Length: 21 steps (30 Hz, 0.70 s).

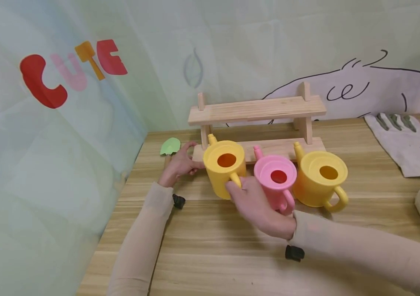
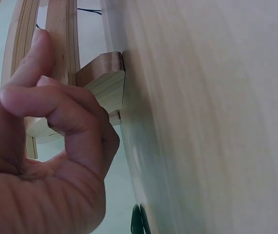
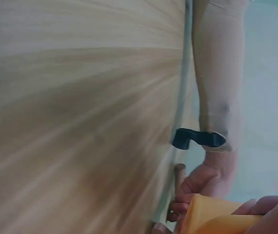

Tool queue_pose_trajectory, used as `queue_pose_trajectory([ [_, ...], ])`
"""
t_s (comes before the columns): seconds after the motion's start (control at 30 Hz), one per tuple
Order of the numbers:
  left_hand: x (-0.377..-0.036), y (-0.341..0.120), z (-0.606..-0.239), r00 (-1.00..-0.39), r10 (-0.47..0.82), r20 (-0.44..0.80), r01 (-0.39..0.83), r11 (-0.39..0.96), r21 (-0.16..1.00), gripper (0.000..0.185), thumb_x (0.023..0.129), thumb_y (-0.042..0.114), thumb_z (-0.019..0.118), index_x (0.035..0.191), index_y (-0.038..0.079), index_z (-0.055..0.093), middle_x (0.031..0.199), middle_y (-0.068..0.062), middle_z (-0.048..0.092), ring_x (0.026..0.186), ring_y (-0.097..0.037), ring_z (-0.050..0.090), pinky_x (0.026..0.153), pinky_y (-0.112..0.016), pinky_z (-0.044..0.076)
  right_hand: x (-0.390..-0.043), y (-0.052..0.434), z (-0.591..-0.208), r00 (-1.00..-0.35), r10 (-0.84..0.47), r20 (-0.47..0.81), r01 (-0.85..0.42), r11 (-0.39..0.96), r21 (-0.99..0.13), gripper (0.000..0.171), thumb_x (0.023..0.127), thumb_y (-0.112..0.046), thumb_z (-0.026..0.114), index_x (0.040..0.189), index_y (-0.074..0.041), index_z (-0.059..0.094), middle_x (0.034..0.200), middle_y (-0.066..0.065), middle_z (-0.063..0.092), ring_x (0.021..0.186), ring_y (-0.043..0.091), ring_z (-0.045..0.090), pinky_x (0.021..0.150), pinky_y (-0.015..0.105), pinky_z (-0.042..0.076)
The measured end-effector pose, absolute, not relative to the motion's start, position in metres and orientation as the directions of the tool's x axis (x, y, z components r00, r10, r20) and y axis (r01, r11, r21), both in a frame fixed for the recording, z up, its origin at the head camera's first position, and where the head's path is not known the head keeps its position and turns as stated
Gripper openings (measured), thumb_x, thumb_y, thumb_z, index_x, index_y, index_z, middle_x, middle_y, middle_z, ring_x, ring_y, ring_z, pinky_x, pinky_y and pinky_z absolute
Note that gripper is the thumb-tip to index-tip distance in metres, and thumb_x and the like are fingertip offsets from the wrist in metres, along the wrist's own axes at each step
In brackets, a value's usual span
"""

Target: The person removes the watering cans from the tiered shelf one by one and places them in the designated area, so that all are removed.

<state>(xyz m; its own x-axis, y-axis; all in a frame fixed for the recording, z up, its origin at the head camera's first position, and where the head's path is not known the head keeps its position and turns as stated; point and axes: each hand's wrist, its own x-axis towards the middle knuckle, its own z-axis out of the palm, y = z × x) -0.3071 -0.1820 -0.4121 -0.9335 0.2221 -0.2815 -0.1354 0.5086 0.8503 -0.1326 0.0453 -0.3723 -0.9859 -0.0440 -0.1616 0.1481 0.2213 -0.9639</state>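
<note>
Yellow watering can (image 1: 223, 168), leftmost of three toy cans, stands near the table's (image 1: 210, 246) far left edge, just in front of the wooden rack (image 1: 256, 123). It looks like light, stiff, smooth plastic; the looped handle is the sure place to hold. The right hand (image 1: 259, 207) reaches across from the right, fingers curled round that handle. The left hand (image 1: 180, 164) rests at the rack's lower left end, fingers bent, seemingly pinching the board's corner.
</note>
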Motion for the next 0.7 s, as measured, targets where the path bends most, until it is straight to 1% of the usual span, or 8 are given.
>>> queue_pose_trajectory([
  [0.13,-0.306,-0.182,-0.411,-0.935,0.214,-0.283,-0.142,0.504,0.852,0.093,0.093,0.0,0.084,0.167,0.015,0.03,0.07,0.0,0.059,0.054,-0.009,0.052,0.054,-0.02,0.046,-0.129,0.043,-0.382,-0.989,-0.051,-0.139,0.125,0.216,-0.968,0.042,0.102,-0.023,0.056,0.062,-0.013,0.051,0.054,-0.003,0.045,0.051,0.014,0.04,0.048,0.024,0.028],
  [0.27,-0.305,-0.181,-0.41,-0.935,0.206,-0.288,-0.149,0.509,0.848,0.094,0.094,0.003,0.085,0.168,0.016,0.029,0.072,-0.001,0.059,0.054,-0.008,0.052,0.054,-0.02,0.046,-0.134,0.042,-0.403,-0.989,-0.054,-0.141,0.126,0.215,-0.968,0.043,0.104,-0.026,0.058,0.063,-0.015,0.052,0.053,-0.004,0.046,0.049,0.013,0.04,0.045,0.024,0.029],
  [0.43,-0.305,-0.181,-0.41,-0.933,0.213,-0.291,-0.146,0.515,0.845,0.095,0.095,0.006,0.085,0.169,0.016,0.027,0.07,0.0,0.059,0.053,-0.008,0.051,0.054,-0.02,0.045,-0.143,0.039,-0.427,-0.992,-0.02,-0.128,0.123,0.177,-0.976,0.042,0.101,-0.027,0.062,0.061,-0.016,0.054,0.052,-0.004,0.047,0.048,0.013,0.039,0.044,0.025,0.025],
  [0.7,-0.307,-0.182,-0.411,-0.931,0.222,-0.288,-0.135,0.525,0.84,0.096,0.095,0.01,0.086,0.17,0.016,0.028,0.069,0.0,0.057,0.053,-0.008,0.053,0.055,-0.021,0.048,-0.147,0.034,-0.438,-0.985,0.025,-0.171,0.173,0.165,-0.971,0.042,0.099,-0.023,0.063,0.059,-0.015,0.056,0.052,-0.003,0.049,0.049,0.014,0.038,0.046,0.024,0.024],
])
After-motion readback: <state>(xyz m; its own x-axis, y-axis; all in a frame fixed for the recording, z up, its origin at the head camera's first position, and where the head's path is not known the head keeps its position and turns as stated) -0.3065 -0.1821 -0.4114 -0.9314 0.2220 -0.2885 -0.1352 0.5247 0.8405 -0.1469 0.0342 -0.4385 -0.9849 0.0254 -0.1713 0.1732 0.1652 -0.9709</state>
